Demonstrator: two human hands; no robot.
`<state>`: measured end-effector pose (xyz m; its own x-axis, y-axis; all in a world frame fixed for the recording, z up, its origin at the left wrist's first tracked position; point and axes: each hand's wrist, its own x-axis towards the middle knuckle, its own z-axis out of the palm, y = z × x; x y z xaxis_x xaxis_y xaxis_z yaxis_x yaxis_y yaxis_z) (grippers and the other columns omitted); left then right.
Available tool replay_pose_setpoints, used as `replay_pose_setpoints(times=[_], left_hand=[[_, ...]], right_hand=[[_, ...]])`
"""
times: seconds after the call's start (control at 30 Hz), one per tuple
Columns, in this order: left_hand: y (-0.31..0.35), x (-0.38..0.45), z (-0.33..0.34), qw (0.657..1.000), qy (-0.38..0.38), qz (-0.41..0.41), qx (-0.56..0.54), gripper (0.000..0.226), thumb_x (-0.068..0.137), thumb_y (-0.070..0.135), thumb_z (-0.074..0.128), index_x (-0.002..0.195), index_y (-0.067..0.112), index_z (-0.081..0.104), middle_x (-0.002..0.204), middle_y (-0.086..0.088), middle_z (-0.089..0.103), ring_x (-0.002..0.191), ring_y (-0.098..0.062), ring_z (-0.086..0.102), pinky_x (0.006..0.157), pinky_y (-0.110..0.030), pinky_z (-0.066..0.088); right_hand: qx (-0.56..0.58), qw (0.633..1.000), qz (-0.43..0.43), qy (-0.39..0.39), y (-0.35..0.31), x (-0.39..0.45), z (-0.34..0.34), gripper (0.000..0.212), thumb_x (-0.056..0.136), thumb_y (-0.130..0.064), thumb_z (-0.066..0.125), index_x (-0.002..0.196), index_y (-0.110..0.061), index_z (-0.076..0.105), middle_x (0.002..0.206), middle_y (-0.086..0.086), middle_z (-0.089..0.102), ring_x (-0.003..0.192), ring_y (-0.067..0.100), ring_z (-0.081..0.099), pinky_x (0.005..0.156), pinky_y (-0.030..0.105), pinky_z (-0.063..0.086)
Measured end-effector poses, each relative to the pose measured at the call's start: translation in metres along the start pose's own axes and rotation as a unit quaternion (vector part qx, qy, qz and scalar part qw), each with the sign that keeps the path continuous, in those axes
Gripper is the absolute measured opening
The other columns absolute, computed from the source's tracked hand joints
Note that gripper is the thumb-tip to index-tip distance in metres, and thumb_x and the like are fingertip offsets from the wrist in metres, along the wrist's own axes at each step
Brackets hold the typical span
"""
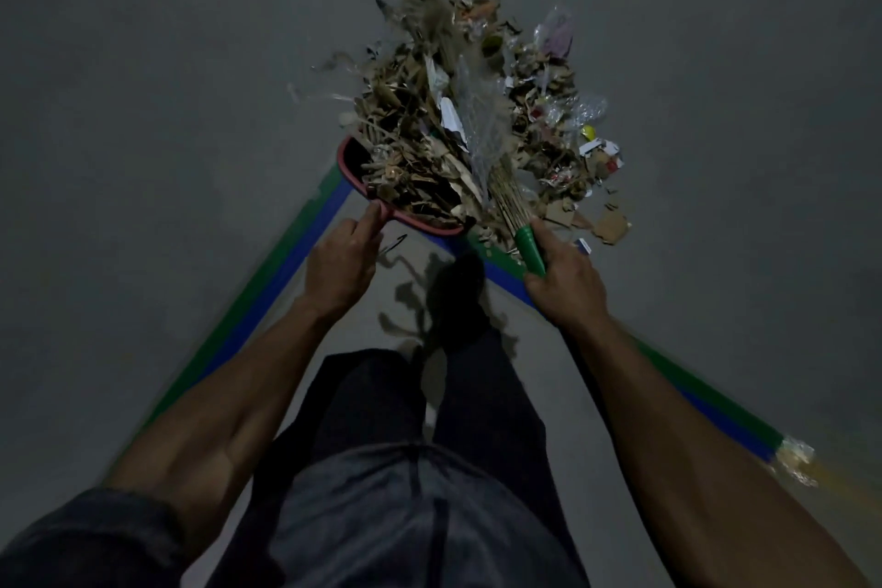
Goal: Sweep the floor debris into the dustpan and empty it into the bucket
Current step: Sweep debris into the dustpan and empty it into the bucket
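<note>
From the head view, both forearms reach forward and down over the grey floor [143, 110]. The left hand [341, 265] curls its fingers round the handle of the red dustpan [353, 167], which lies just ahead of it, mouth facing away and to the right, heaped with debris [429, 143]. The right hand [565, 282] grips the green collar of the broom [530, 248]; its long axis runs from that hand forward and leftward, bristles blurred over the pile. Loose scraps lie ahead of the right hand. Green and blue tape strips [286, 272] run under both wrists.
</note>
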<state>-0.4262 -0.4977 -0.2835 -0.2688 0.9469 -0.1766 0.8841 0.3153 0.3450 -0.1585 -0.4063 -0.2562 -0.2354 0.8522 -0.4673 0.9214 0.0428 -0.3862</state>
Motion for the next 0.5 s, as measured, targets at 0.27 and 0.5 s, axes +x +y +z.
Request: replay_pose_setpoints(times=[0.27,0.5], left_hand=[[-0.001,-0.128,-0.068,0.998,0.051,-0.009,0.027,0.047,0.099,0.019,0.05,0.144,0.008,0.043,0.092,-0.027,0.058,0.074,-0.043,0.056,0.055,-0.045,0.041],[0.012,-0.237,-0.068,0.992,0.099,-0.065,0.032,0.047,0.097,0.016,0.054,0.142,0.008,0.046,0.088,-0.026,0.059,0.071,-0.042,0.058,0.055,-0.045,0.044]], right_hand=[[-0.02,0.999,-0.05,0.0,-0.031,-0.119,-0.019,0.083,0.082,-0.015,0.057,0.153,-0.039,0.022,0.125,0.018,0.056,0.108,0.036,0.056,0.078,0.042,0.05],[-0.027,0.992,-0.124,-0.004,-0.016,-0.194,-0.015,0.085,0.078,-0.013,0.057,0.152,-0.042,0.026,0.121,0.014,0.062,0.099,0.035,0.06,0.074,0.041,0.053]])
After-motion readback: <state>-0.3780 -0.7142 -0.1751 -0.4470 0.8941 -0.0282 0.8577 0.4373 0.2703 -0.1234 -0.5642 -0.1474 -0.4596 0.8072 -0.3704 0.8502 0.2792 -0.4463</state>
